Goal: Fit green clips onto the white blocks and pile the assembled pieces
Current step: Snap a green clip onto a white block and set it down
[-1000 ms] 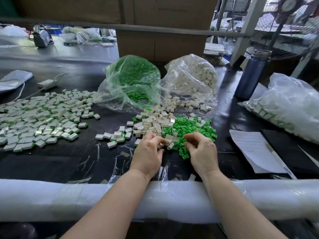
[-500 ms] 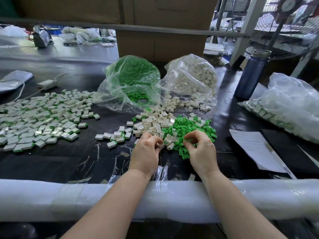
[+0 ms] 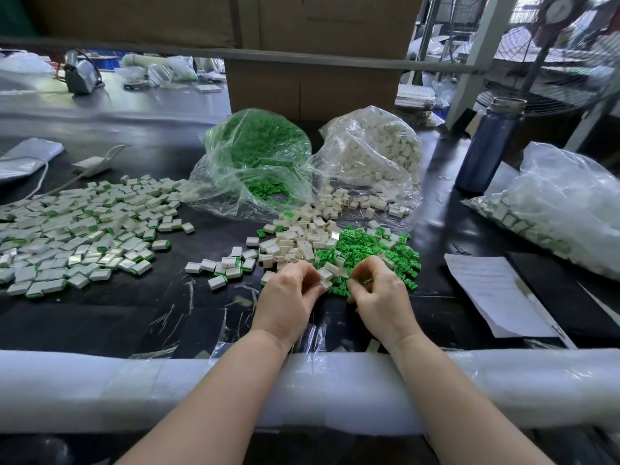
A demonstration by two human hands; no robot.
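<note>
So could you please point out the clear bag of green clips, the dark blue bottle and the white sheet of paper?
Clear bag of green clips [image 3: 256,156]: head view, bag's front face.
Dark blue bottle [image 3: 486,152]: head view, mid-body.
White sheet of paper [image 3: 493,290]: head view, sheet's centre.

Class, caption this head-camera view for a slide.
Left hand pinches a white block, right hand a green clip.

Left hand [image 3: 288,293] curls over a white block [image 3: 324,274] at the near edge of the loose blocks [image 3: 295,239]; right hand [image 3: 380,290] pinches a green clip [image 3: 361,281] beside the clip heap [image 3: 372,246]. Finished pieces [image 3: 77,229] spread far left.
</note>
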